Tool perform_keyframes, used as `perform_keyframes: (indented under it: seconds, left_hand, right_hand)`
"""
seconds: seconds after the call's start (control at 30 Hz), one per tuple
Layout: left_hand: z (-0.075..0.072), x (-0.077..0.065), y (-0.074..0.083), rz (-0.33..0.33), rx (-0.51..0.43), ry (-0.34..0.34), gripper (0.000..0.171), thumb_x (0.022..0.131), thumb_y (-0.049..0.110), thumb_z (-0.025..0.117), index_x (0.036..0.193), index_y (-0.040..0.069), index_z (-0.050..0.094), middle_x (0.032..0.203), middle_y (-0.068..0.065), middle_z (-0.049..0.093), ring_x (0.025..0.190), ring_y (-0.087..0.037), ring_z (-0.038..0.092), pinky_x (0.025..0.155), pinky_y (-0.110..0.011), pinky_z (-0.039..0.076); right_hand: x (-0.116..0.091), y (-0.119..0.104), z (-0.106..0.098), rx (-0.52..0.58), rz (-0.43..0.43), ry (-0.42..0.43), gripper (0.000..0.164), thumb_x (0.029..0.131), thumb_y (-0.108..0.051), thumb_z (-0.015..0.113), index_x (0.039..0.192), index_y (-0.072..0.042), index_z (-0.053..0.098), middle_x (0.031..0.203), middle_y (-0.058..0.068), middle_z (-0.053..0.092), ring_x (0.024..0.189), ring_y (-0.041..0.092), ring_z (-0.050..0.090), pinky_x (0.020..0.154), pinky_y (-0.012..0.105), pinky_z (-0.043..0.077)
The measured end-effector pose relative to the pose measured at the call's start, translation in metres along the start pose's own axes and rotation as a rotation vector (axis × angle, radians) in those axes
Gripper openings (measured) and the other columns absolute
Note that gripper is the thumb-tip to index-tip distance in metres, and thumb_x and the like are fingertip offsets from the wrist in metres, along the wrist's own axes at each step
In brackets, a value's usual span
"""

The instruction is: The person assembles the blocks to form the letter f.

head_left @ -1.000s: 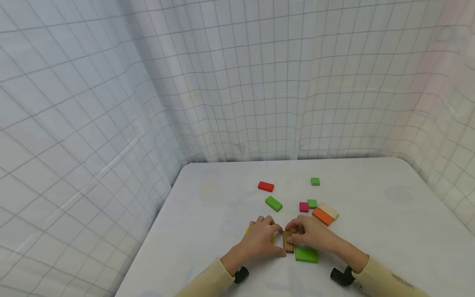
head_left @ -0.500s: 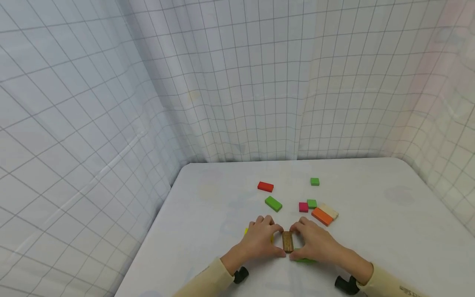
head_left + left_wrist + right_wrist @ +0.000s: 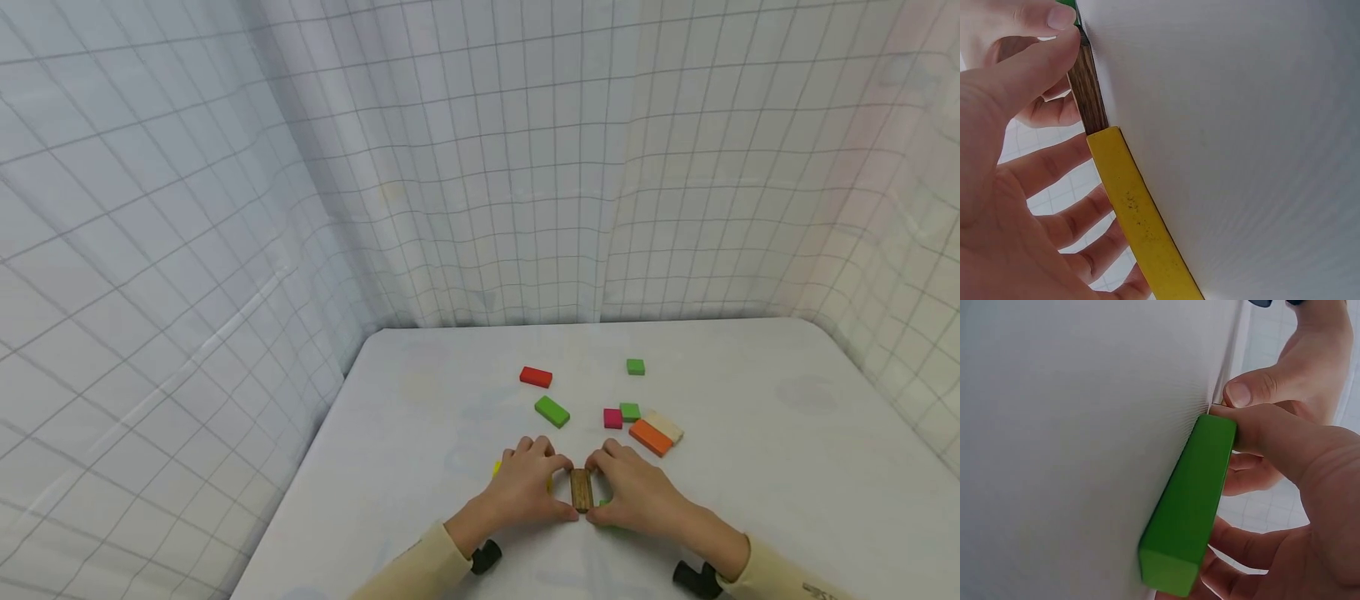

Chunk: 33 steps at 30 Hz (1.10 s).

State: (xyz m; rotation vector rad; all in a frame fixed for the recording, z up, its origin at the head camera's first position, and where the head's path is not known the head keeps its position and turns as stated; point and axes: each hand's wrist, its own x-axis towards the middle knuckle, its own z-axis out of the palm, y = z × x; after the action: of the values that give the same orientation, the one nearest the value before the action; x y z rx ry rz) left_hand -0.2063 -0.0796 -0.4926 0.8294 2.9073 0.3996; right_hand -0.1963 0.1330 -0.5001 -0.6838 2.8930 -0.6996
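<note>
A brown wooden block [image 3: 581, 490] lies flat between both hands at the near middle of the table. My left hand [image 3: 521, 487] arches over a yellow block [image 3: 1141, 219], its thumb and index finger at the near and far ends of the brown block. From the other side, my right hand [image 3: 639, 493] holds the same block's ends between thumb and forefinger. Beneath the right palm lies a green block [image 3: 1188, 500], mostly hidden in the head view. In the left wrist view the brown block's side [image 3: 1088, 94] runs in line with the yellow one.
Farther back on the white table [image 3: 427, 417] lie a red block [image 3: 536, 377], a green block [image 3: 552, 412] and a small green square [image 3: 635, 367]. A pink square [image 3: 612, 418] sits beside another green square [image 3: 630, 412]. An orange block [image 3: 651, 437] and a cream block [image 3: 664, 426] lie close by.
The right hand's fingers have moved off the brown block's top and spread to its near and far ends, with the palm now over the green block. The left hand has barely moved.
</note>
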Motion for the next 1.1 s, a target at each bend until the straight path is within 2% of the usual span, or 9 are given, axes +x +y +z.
perform_keyframes:
  seconds: [0.4,0.7,0.87,0.97,1.1]
  left_hand:
    - [-0.001,0.0,0.0,-0.003,-0.015,-0.015,0.057,0.074,0.056,0.085,0.123,0.03,0.069,0.104,0.009,0.048,0.098,-0.012,0.041,0.077,-0.036,0.038]
    - [-0.002,0.0,-0.001,0.015,0.019,-0.016,0.058,0.074,0.06,0.084,0.122,0.032,0.069,0.104,0.009,0.049,0.097,-0.013,0.042,0.076,-0.036,0.039]
    - [-0.008,0.003,-0.007,0.03,-0.013,-0.075,0.06,0.076,0.058,0.083,0.127,0.032,0.068,0.107,0.01,0.051,0.099,-0.011,0.044,0.079,-0.035,0.042]
    - [-0.015,0.004,-0.013,0.044,-0.072,-0.124,0.06,0.08,0.054,0.082,0.132,0.029,0.066,0.11,0.009,0.055,0.098,-0.009,0.045,0.079,-0.03,0.044]
    - [-0.024,0.005,-0.024,0.059,-0.135,-0.159,0.057,0.084,0.048,0.08,0.134,0.024,0.065,0.115,0.006,0.059,0.1,-0.008,0.05,0.083,-0.026,0.047]
  right_hand:
    - [0.001,-0.001,0.002,-0.036,0.012,0.011,0.052,0.067,-0.04,0.092,0.107,-0.019,0.067,0.096,-0.008,0.048,0.08,0.01,0.044,0.061,0.028,0.043]
    - [-0.001,-0.001,0.002,-0.048,-0.006,0.036,0.053,0.065,-0.042,0.093,0.105,-0.018,0.067,0.093,-0.009,0.049,0.079,0.009,0.044,0.062,0.026,0.041]
    - [0.0,-0.002,0.0,-0.045,0.001,0.026,0.054,0.066,-0.043,0.093,0.106,-0.019,0.067,0.093,-0.009,0.048,0.079,0.009,0.044,0.062,0.027,0.041]
    - [0.0,-0.001,0.001,-0.046,-0.002,0.024,0.053,0.066,-0.043,0.093,0.106,-0.019,0.067,0.093,-0.009,0.048,0.079,0.009,0.044,0.062,0.026,0.041]
    - [0.0,-0.001,0.001,-0.048,-0.005,0.021,0.053,0.066,-0.044,0.093,0.105,-0.019,0.067,0.093,-0.009,0.048,0.078,0.01,0.044,0.061,0.026,0.04]
